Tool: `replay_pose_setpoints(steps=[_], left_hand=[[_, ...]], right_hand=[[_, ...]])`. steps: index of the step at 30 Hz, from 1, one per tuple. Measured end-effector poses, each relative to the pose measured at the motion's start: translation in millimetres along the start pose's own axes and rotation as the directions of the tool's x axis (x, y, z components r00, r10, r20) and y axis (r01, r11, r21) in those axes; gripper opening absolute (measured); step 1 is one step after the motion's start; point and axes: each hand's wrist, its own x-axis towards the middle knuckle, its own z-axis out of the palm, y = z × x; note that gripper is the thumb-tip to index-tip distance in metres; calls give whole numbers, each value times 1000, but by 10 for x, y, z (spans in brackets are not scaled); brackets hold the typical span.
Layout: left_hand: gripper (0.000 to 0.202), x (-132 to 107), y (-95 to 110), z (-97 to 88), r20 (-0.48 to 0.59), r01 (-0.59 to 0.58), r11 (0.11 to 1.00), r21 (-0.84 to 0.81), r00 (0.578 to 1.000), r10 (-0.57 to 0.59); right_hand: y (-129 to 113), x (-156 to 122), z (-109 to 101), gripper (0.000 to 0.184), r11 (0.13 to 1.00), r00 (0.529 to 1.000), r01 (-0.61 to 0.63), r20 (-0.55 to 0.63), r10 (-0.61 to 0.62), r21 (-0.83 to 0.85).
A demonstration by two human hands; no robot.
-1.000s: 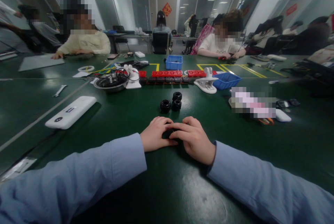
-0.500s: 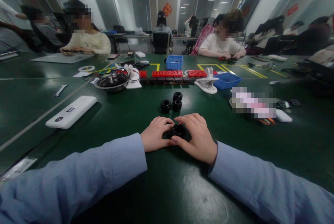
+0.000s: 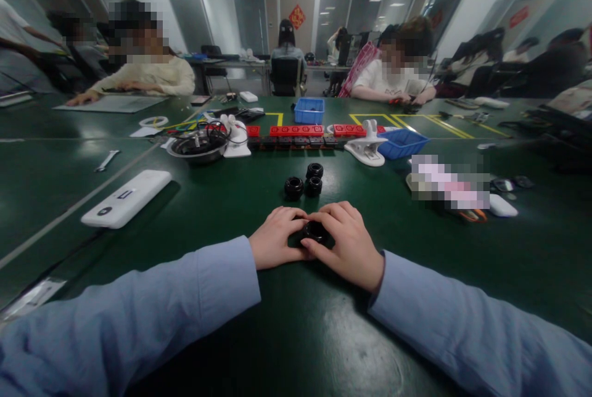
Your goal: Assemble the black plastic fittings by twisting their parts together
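Note:
A shiny black tyre-like ring (image 3: pixel 316 232) sits low on the green tabletop between my two hands, its dark hollow facing up. My left hand (image 3: pixel 279 238) curves round its left side, thumb in front and fingers behind. From the right, my right hand (image 3: pixel 346 238) grips the same ring between thumb and fingers, with the fingertips of both hands meeting at its far edge. Just beyond stand three smaller black rings: a left one (image 3: pixel 293 188), a right one (image 3: pixel 314 185) and a rear one (image 3: pixel 315 170). My fingers hide part of the held ring.
A white power bank (image 3: pixel 127 200) and a wrench (image 3: pixel 107 161) lie left. Farther back are a metal bowl (image 3: pixel 197 153), red-and-black power strips (image 3: pixel 296 130), a white clamp base (image 3: pixel 369 147) and blue bins (image 3: pixel 309 111). Glasses (image 3: pixel 504 185) lie right. People sit across the table.
My right-hand fingers have shifted slightly left over the ring, and the ring has turned or tilted a little. My left hand stays nearly still. Across the table, a person's arm has reached out leftward.

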Motion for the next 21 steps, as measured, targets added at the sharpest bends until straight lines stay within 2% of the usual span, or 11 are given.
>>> replay_pose_setpoints(steps=[8,14,21], left_hand=[[40,-3,-24,25,-17,6,1000,18,1000,-5],[40,-2,-20,26,-9,15,1000,3,1000,-15],[39,3,-35,28,-16,-4,1000,15,1000,4]], right_hand=[[-4,1,-20,23,997,997,71,13,-71,17],[-9,0,-34,28,991,992,118,26,-120,56],[-1,9,-32,34,983,983,184,8,-184,24]])
